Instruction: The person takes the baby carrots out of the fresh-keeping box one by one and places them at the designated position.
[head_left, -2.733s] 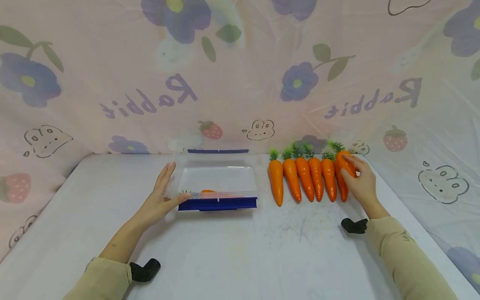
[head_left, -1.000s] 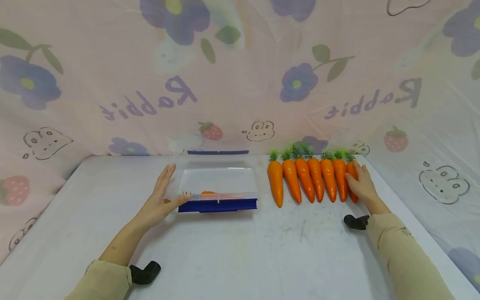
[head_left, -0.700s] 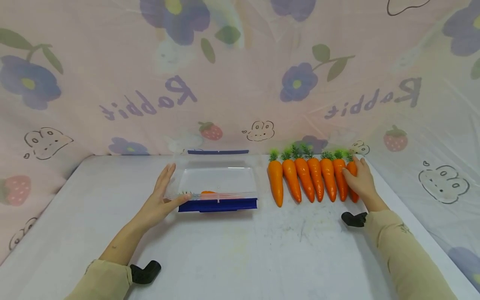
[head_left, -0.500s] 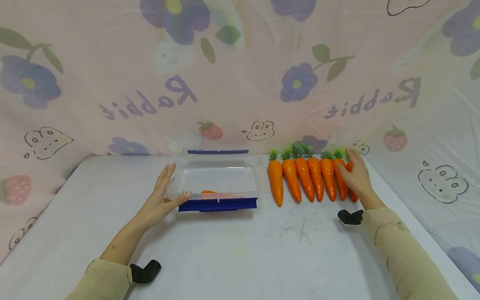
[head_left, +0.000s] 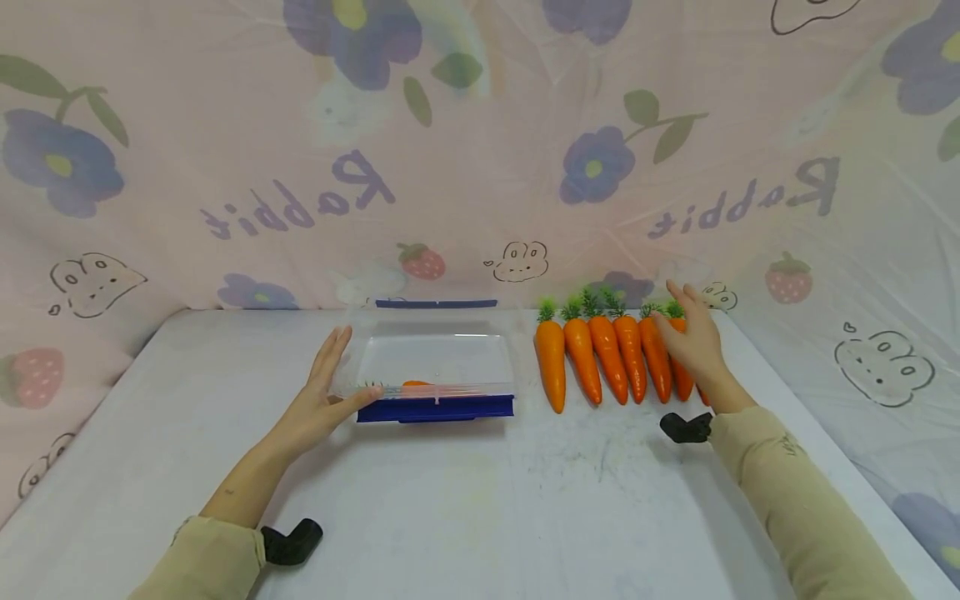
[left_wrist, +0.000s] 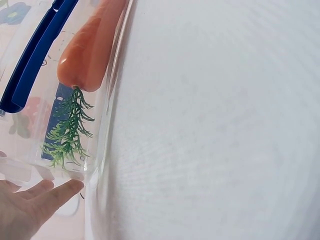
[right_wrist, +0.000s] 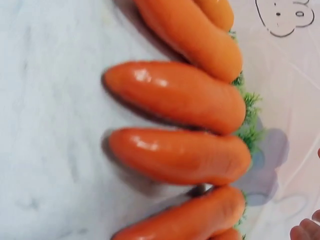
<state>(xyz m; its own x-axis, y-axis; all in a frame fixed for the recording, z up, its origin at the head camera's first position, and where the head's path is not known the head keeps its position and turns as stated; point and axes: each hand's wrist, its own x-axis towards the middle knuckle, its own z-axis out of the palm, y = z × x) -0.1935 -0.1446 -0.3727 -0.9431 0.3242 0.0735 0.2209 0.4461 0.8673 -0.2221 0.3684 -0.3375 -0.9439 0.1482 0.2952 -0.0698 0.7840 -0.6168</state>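
Observation:
My left hand (head_left: 318,400) lies with straight fingers against the left side of a clear plastic box (head_left: 435,358) with blue latch strips. Inside, near the front wall, lies one orange carrot (left_wrist: 90,52) with a green leafy top, seen through the plastic in the left wrist view. My right hand (head_left: 693,342) hovers, fingers spread and holding nothing, over the right end of a row of several carrots (head_left: 579,354). It partly hides the rightmost carrots in the head view. Only some of its fingertips (right_wrist: 307,230) show at the right wrist view's edge.
The box and row stand side by side on a white table (head_left: 450,517), tips of the carrots toward me, tops at the back. A patterned cloth (head_left: 480,150) rises behind the table. Dark smudges mark the tabletop in front of the carrots.
A carrot once held in the right hand now lies at the row's right end. Released, the right hand has moved left and away from me. My left hand has stayed at the box.

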